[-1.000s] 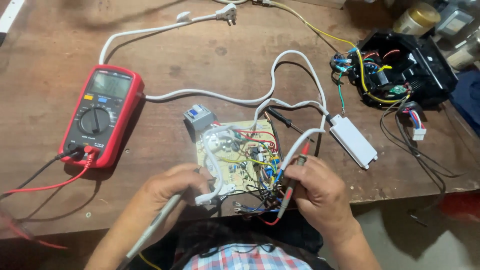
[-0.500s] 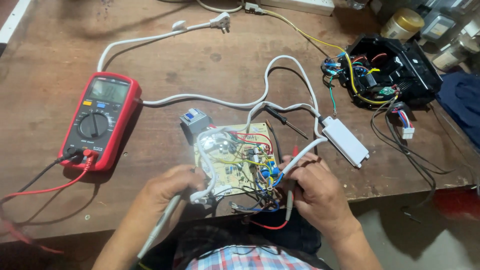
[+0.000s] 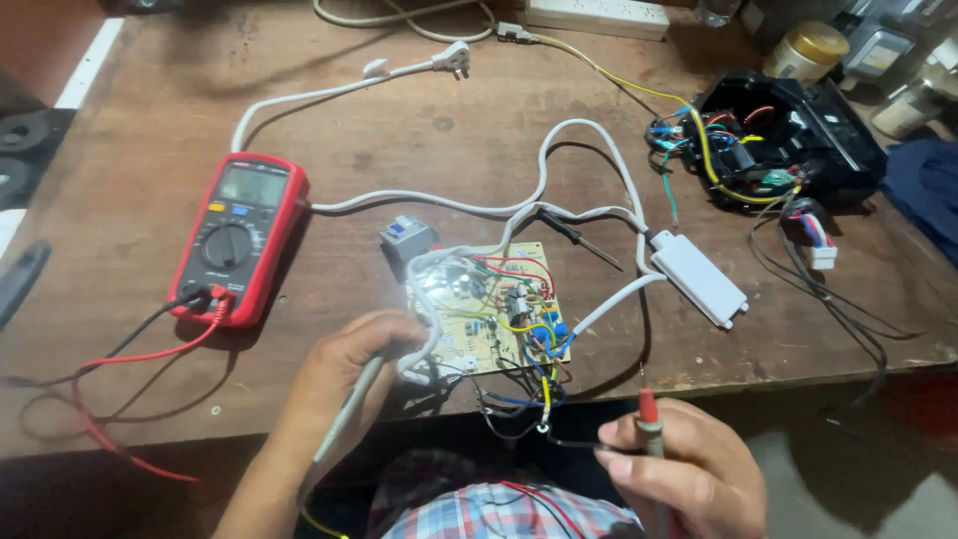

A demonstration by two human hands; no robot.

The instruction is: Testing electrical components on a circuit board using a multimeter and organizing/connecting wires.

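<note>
— Circuit board (image 3: 489,309), one of them, lies at the near edge of the wooden table (image 3: 419,140), with red, yellow, blue and black wires tangled over it. How many hands are on it?

— One. The left hand (image 3: 354,364) rests against the board's left edge, fingers curled round a pale grey tool (image 3: 344,424) that runs back along the wrist. Whether it is a probe or a soldering iron, I cannot tell.

— And the other hand?

— The right hand (image 3: 689,469) is off the table, below the board and apart from it, fingers closed on one red probe (image 3: 649,424) held upright, tip up.

— Meters?

— One red meter (image 3: 239,235), left of the board, with two leads plugged in at its bottom, one red and one black, trailing off toward the left edge.

— What else do you count?

— One small grey block (image 3: 407,238) just beside the board's far left corner. One white box (image 3: 699,277) to the right on a white cable. One open black casing (image 3: 788,140) full of coloured wires at the far right. One white plug (image 3: 454,55) at the far side, and one gold-lidded jar (image 3: 806,50) in the corner
</note>
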